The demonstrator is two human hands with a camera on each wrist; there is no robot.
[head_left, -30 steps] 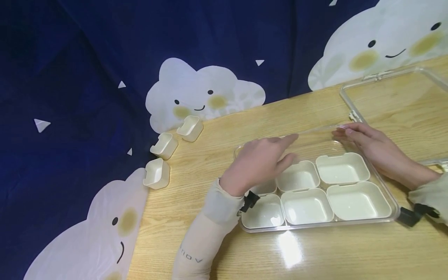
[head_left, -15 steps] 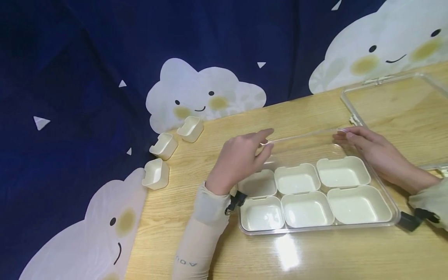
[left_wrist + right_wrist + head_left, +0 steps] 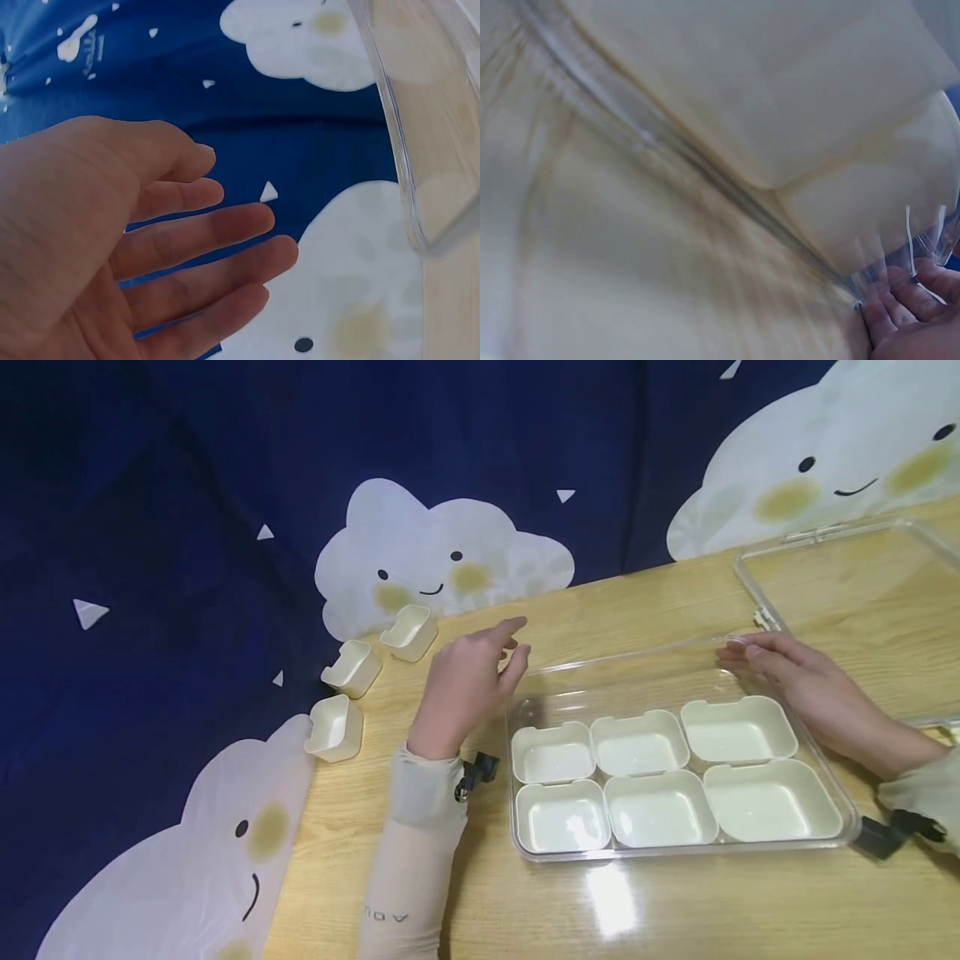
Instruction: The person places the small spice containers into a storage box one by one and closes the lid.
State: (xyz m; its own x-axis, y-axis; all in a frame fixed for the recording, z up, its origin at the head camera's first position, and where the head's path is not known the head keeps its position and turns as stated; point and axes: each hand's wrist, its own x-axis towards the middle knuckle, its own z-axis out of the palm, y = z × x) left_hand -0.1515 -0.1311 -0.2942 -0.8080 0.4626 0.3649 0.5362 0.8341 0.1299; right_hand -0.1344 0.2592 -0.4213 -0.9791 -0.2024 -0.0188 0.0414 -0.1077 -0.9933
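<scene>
Left hand (image 3: 461,685) has left the clear tray (image 3: 851,822), right hand (image 3: 798,681) steadying it.

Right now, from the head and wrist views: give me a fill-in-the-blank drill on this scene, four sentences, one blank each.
1. The clear tray holds ___ cream cups in two rows.
2. Near the table's left edge, ___ loose cream cups stand outside the tray.
3. The left hand hovers with its fingers ___, holding nothing.
4. The right hand touches the tray's ___ rim.

Missing words: six; three; open; far
</scene>
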